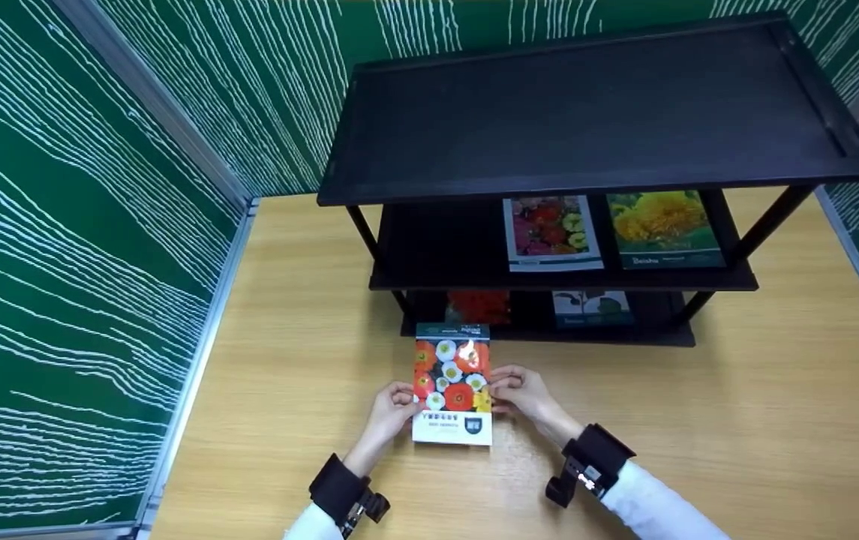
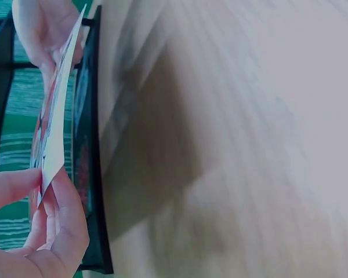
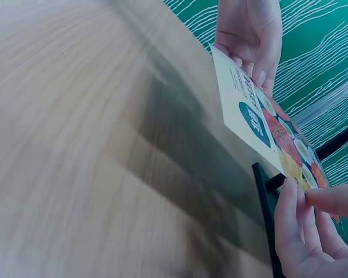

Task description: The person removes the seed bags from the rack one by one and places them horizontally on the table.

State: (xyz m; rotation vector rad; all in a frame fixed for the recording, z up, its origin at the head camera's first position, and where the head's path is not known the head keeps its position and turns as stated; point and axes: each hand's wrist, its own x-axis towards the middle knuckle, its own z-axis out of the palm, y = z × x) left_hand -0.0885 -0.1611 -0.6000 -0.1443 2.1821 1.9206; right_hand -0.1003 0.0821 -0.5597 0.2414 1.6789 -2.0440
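Note:
A flower seed packet [image 1: 452,384] with red, orange and white blooms is held up off the table, in front of the shelf. Its left edge is pinched between thumb and fingers of my left hand [image 1: 391,411]. On the opposite edge my right hand [image 1: 530,397] pinches it the same way. The left wrist view shows the packet [image 2: 59,116] nearly edge-on, with the left hand [image 2: 52,226] near its lower corner. From the right wrist the printed white end of the packet [image 3: 240,98] is visible, and the right hand [image 3: 313,231] grips its side.
A black three-tier shelf [image 1: 587,120] stands behind the packet. Its middle tier bears a mixed-flower packet [image 1: 553,232] and a yellow-flower packet [image 1: 665,229]. On the bottom tier lie a red-flower packet [image 1: 478,306] and a pale packet [image 1: 593,307], both partly hidden. Green panels [image 1: 61,262] border the wooden table [image 1: 286,300].

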